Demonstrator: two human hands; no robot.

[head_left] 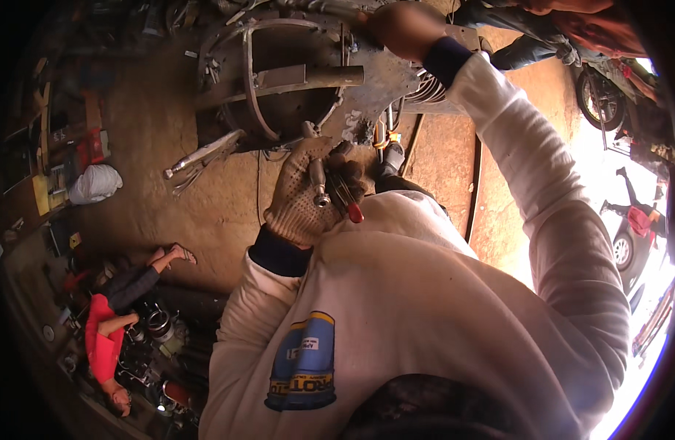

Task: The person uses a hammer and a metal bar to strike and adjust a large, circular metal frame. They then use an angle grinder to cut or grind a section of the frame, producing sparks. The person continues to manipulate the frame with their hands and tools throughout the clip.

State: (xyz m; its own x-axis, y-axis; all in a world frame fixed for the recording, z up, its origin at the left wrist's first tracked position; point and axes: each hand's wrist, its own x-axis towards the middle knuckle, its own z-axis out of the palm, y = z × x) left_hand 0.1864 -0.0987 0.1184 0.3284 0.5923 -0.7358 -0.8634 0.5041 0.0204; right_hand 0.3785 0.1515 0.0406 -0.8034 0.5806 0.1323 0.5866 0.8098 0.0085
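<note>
My left hand (302, 192) wears a dotted knit glove and is closed, held in front of my chest at the near side of the bench. Its fingers wrap a short metal tool with a round end (319, 182). Beside that, a thin metal piece with a red tip (355, 213) sticks out of the same grip; its kind is unclear. My right hand (407, 31) reaches to the far side of the metal workbench (385, 81), blurred by motion, so its fingers cannot be read. Near it lies a long metal piece (326, 9).
Curved metal rings (247, 70) and a flat bar (341, 76) lie on the bench. A metal clamp-like tool (204, 155) juts from its left edge. Coiled wire (429, 88) hangs at right. A person in red (106, 334) sits left among engine parts; others stand at upper right.
</note>
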